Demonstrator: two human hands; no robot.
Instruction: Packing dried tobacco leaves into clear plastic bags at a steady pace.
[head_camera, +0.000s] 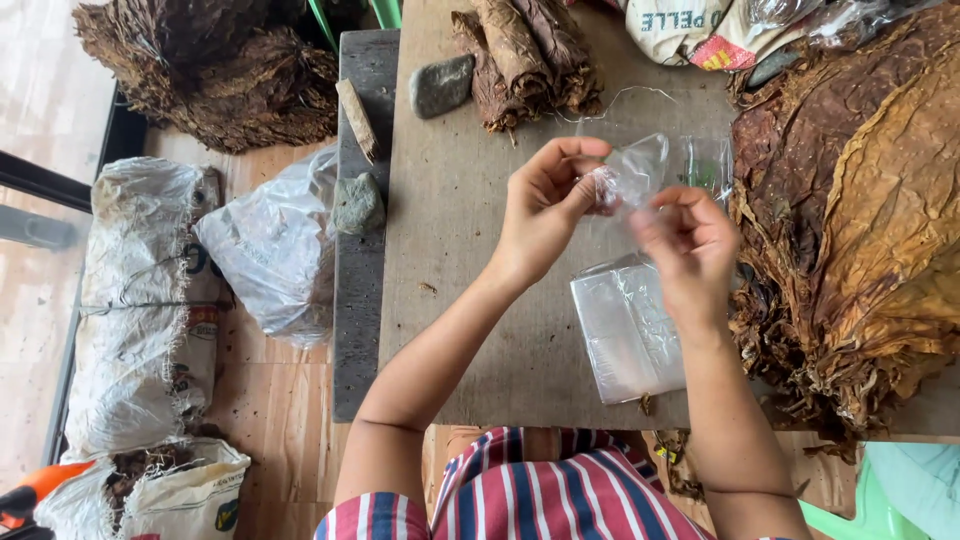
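At centre frame, a clear plastic bag (640, 175) is pinched by both hands' fingers (585, 190) above the counter (450, 250); it could be torn by tugging.

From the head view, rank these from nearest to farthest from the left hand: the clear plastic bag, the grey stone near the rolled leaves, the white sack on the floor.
1. Clear plastic bag: pinched in the left hand, at its fingertips.
2. Grey stone: up the board, beside the rolled leaves.
3. White sack: far left, on the floor.
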